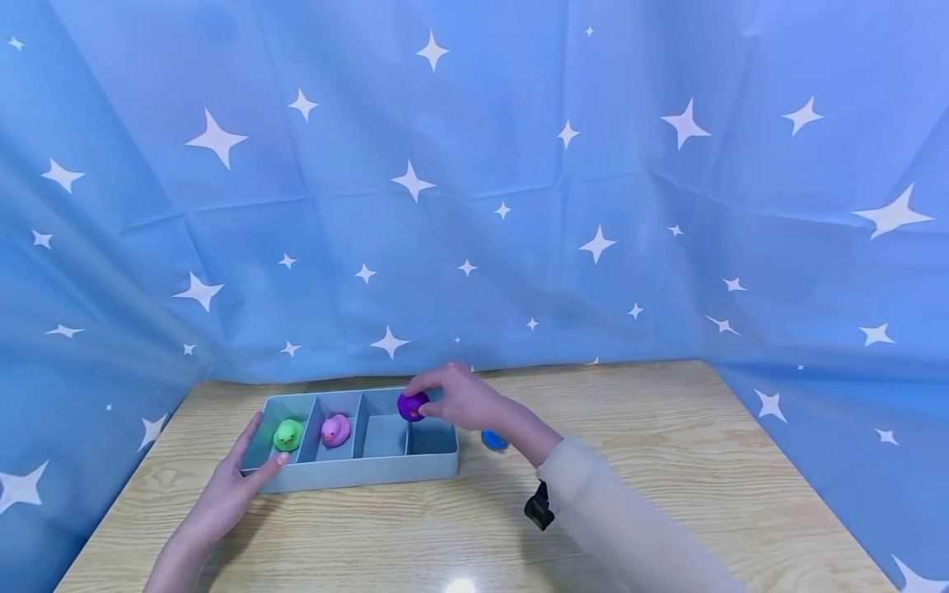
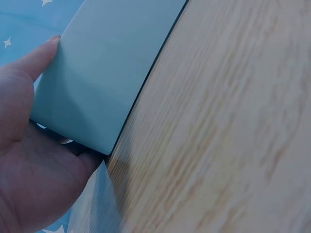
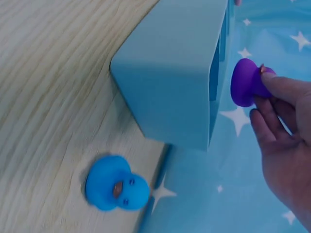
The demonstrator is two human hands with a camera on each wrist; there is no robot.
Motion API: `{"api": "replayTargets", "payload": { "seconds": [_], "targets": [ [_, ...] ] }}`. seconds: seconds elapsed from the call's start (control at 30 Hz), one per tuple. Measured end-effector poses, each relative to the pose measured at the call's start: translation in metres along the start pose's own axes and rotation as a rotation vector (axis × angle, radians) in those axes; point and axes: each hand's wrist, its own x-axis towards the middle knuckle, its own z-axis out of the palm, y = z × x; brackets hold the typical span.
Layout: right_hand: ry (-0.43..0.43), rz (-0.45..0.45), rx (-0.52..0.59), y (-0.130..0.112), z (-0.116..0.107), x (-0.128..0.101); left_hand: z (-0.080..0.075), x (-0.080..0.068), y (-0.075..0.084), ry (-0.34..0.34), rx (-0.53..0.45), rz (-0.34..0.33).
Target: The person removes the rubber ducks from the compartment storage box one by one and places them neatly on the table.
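A light blue box (image 1: 363, 473) with several compartments stands on the table. My left hand (image 1: 225, 492) holds its left end, thumb at the front rim and fingers along the side; the left wrist view shows that hand (image 2: 34, 160) round the box's end (image 2: 102, 73). Above the two right-hand compartments, my right hand (image 1: 469, 399) pinches a purple rubber duck (image 1: 409, 407) between thumb and fingers, also clear in the right wrist view as the duck (image 3: 245, 83). A green rubber duck (image 1: 287, 435) sits in the leftmost compartment, and a pink rubber duck (image 1: 336, 430) in the one beside it.
On the table, right of the box and partly behind my right forearm, lies a blue rubber duck (image 1: 494, 441). A blue curtain (image 1: 504, 165) with white stars surrounds the wooden table (image 1: 667, 461) at the back and sides. A black wrist device (image 1: 539, 506) hangs at my right cuff.
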Motion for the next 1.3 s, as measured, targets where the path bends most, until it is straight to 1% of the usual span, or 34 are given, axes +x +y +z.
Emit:
{"api": "replayTargets", "payload": {
  "seconds": [0.17, 0.33, 0.47, 0.73, 0.87, 0.97, 1.13, 1.3],
  "targets": [
    [0.023, -0.026, -0.004, 0.008, -0.011, -0.011, 0.0, 0.0, 0.0, 0.005, -0.002, 0.004],
    [0.039, -0.059, -0.043, 0.017, -0.02, -0.025, 0.001, -0.002, 0.0, 0.008, -0.002, 0.021],
    [0.047, -0.066, -0.055, 0.027, -0.025, -0.036, 0.001, -0.001, 0.0, 0.007, -0.004, 0.018],
    [0.064, -0.015, -0.062, 0.046, -0.033, -0.059, 0.001, 0.0, -0.002, 0.009, -0.016, 0.02],
    [0.066, 0.027, -0.041, 0.053, -0.037, -0.071, 0.002, 0.0, -0.002, 0.014, -0.02, 0.016],
    [0.07, 0.062, -0.006, 0.059, -0.038, -0.079, 0.002, 0.0, -0.002, 0.021, -0.016, 0.023],
    [0.078, 0.068, 0.038, 0.07, -0.039, -0.093, 0.002, 0.0, -0.002, 0.026, -0.012, 0.03],
    [0.095, 0.075, 0.028, 0.08, -0.04, -0.105, 0.002, -0.001, -0.001, 0.022, -0.011, 0.026]
  ]
}}
